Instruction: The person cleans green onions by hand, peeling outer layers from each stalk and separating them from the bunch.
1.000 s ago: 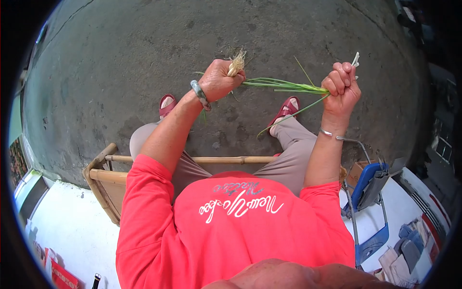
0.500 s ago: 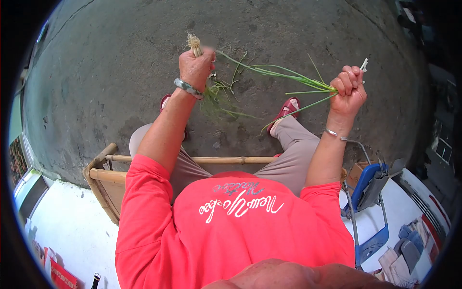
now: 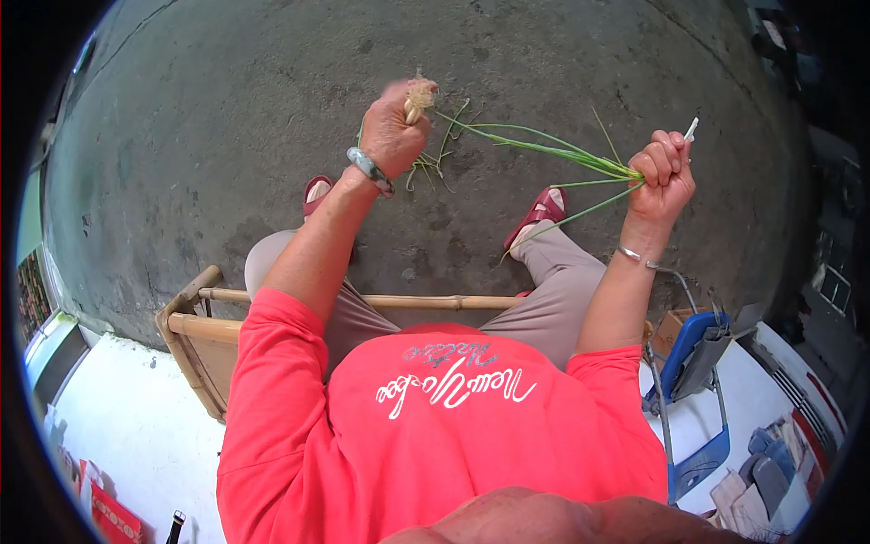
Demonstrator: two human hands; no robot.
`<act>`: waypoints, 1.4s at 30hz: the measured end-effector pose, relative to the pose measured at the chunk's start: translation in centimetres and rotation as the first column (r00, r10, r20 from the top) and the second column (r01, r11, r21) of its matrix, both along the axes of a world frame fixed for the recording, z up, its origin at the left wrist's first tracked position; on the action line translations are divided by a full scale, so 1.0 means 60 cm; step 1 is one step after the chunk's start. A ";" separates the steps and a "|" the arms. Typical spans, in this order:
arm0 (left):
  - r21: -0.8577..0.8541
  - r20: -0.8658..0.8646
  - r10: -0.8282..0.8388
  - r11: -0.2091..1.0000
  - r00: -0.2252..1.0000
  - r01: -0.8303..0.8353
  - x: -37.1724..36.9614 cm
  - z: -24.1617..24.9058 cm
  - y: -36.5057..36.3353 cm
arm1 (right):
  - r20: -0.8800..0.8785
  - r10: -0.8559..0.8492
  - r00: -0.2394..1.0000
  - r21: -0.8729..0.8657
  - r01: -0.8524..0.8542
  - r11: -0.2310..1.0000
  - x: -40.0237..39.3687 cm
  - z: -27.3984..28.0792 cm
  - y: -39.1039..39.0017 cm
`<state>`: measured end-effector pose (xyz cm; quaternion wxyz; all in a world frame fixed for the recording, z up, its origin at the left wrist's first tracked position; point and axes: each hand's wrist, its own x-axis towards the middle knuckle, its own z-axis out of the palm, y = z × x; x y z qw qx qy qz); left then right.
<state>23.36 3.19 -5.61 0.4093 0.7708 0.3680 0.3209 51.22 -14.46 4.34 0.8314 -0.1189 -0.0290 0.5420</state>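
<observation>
My left hand (image 3: pixel 395 131) is closed on the root end of a bunch of scallions (image 3: pixel 419 98), its pale roots sticking up above my fist. A jade bangle sits on that wrist. My right hand (image 3: pixel 664 170) grips a single scallion (image 3: pixel 553 150) near its white end, which pokes out above my fingers. Its green leaves stretch leftward towards my left hand. Some thin green strands hang below my left fist. Both hands are raised over the concrete floor, in front of my knees.
I sit on a bamboo chair (image 3: pixel 195 331) with my feet in red sandals (image 3: pixel 539 210) on the grey concrete floor (image 3: pixel 227 136). A blue folding chair (image 3: pixel 693 363) stands at the right. White flooring with boxes lies behind me.
My left hand swung left and away, pulling its bunch apart from the scallion in my right hand, then came back a little to the right. My right hand shifted slightly right.
</observation>
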 end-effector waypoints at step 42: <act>-0.883 0.242 -0.433 0.273 0.868 0.383 0.013 0.066 -0.108 | 0.150 -0.186 0.971 -0.239 0.218 0.946 -0.015 -0.025 0.026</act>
